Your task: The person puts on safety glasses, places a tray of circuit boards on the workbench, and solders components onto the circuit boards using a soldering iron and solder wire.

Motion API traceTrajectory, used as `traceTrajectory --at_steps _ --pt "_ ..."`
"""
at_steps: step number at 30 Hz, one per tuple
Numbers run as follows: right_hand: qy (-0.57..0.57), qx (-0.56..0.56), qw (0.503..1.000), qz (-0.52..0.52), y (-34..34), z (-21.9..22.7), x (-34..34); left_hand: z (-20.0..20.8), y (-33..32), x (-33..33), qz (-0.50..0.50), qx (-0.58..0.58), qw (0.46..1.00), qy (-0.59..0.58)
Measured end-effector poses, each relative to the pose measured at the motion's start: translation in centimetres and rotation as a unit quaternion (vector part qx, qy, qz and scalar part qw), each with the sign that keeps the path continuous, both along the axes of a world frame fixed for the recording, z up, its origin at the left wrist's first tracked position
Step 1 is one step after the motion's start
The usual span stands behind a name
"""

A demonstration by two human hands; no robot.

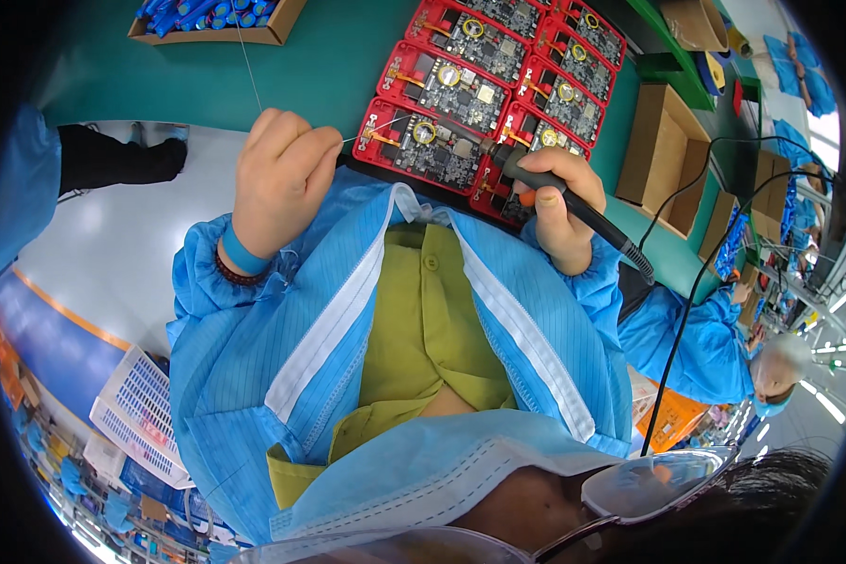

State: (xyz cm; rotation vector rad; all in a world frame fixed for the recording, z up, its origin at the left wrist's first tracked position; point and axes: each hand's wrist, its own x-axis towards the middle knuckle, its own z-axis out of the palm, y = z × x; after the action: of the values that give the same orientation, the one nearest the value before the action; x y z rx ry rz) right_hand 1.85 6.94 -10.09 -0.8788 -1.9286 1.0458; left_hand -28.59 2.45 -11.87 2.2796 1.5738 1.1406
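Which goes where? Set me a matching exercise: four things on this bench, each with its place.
Things:
1. soldering iron
2. solder wire
3. red circuit boards
4. cardboard box of blue parts

Places:
a. pinched in the left hand
b. top left of the green table
c. held in the right hand
d. just ahead of both hands

Pairs: 1-c, 2-a, 3-d, 4-b

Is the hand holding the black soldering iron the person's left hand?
No: the soldering iron is gripped in the right hand, while the left hand pinches a thin solder wire.
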Motion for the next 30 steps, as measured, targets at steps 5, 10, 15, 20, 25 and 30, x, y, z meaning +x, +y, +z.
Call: traceTrajectory --at_steps 5,10,15,20,25,30 --pt "0.023 -0.002 1.0 0.001 0.2 0.1 -0.2 -0.3 0.2 -0.1 -0.002 -0.007 1.0 -0.011" --pt "0.08 -0.009 0.997 -0.016 -0.1 0.4 0.0 0.5 0.1 -0.4 0.062 -0.065 0.993 -0.075" --pt "0.104 0.009 0.994 -0.037 -0.3 0.8 0.4 0.8 0.0 -0.8 0.065 -0.15 0.909 -0.384" --pt "0.125 0.033 0.99 -0.059 -0.6 0.9 0.4 4.9 1.5 -0.5 -0.128 -0.185 0.719 -0.657" --pt "0.142 0.049 0.982 -0.112 -1.3 0.6 0.9 8.9 1.6 1.7 -0.389 -0.218 0.534 -0.718" --pt "0.157 0.051 0.978 -0.126 -1.2 0.7 1.0 11.8 0.4 4.5 -0.456 -0.191 0.478 -0.726"
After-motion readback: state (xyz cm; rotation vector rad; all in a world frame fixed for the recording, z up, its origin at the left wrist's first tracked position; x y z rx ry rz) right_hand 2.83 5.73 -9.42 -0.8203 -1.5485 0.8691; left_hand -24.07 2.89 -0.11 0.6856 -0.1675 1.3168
